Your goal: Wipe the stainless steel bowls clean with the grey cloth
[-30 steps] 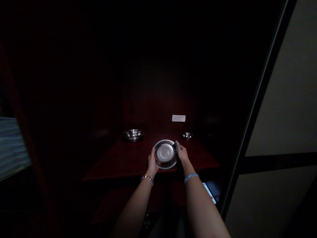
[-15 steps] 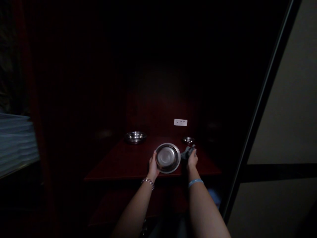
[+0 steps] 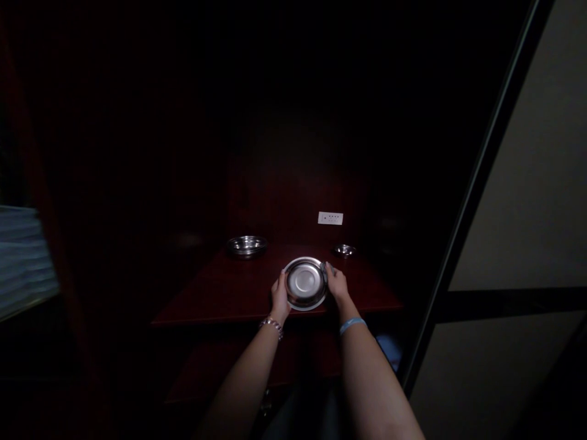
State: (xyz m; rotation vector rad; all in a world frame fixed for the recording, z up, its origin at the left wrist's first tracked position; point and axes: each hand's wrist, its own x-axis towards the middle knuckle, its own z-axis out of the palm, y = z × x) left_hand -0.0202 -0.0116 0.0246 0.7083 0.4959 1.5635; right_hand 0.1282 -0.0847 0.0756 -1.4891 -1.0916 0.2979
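Observation:
A round, shallow stainless steel plate [image 3: 305, 282] is held up over the front of a dark red shelf [image 3: 202, 302], its inner face tilted toward me. My left hand [image 3: 280, 297] grips its left rim, thumb on the edge. At the right rim is my right hand [image 3: 337, 283], closed on a grey cloth [image 3: 324, 271] that presses against the plate's edge. Most of the cloth is hidden by the fingers and the plate.
A small stack of steel plates [image 3: 246, 245] rests at the shelf's back left. A smaller steel bowl [image 3: 343, 250] stands at the back right, below a white socket panel [image 3: 330, 218]. To the right is a pale door panel [image 3: 513, 183]; a lower shelf [image 3: 220, 366] runs beneath.
My right hand has moved left, bringing the cloth from beside the plate onto its right rim. My left hand keeps hold of the plate. The view has shifted slightly.

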